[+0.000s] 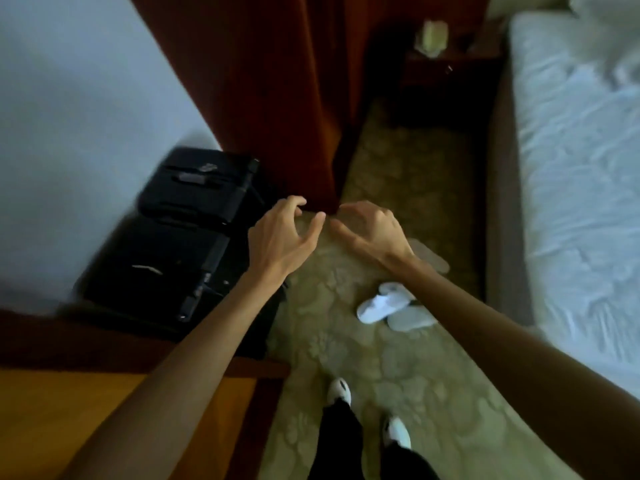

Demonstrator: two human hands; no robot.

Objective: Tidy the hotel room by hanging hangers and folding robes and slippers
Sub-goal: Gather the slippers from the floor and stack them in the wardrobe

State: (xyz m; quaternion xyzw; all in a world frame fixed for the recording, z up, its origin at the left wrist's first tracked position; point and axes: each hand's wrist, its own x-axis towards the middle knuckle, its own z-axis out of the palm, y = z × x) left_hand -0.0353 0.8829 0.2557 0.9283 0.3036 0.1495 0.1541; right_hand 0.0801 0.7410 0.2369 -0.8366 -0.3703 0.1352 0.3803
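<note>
Two white hotel slippers (393,306) lie crossed on the patterned carpet (398,368), in front of my feet and partly under my right forearm. Another pale slipper (431,258) lies flat just beyond them, half hidden by my right wrist. My left hand (282,235) hovers above the carpet with its fingers curled apart and nothing in it. My right hand (372,230) is beside it, fingers spread, also holding nothing. Both hands are well above and beyond the slippers. No robe or hanger is in view.
A black suitcase (180,237) stands at the left against the white wall. A dark red curtain (277,81) hangs ahead. The bed (581,174) with rumpled white sheets runs along the right. A dark nightstand (446,81) is at the far end, a wooden surface (104,403) at lower left.
</note>
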